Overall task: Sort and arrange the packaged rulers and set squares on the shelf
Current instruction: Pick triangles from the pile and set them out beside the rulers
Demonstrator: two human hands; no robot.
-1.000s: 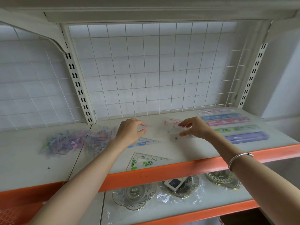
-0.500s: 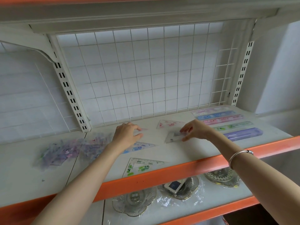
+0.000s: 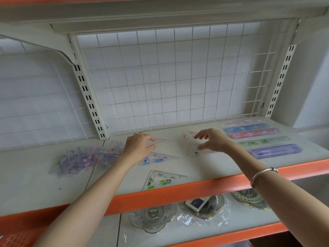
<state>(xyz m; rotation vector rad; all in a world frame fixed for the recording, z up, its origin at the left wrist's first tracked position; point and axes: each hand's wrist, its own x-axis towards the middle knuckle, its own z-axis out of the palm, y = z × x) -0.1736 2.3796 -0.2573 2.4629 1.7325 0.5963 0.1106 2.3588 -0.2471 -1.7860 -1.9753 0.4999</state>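
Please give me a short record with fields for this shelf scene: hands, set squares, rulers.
Left hand: pinches clear set square
Right hand: open, above clear packet
Lying flat: pink set square, blue set square, green set square
Right end: ruler row, five packs
Left end: mixed pile

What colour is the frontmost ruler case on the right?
The ruler case is purple, head view.
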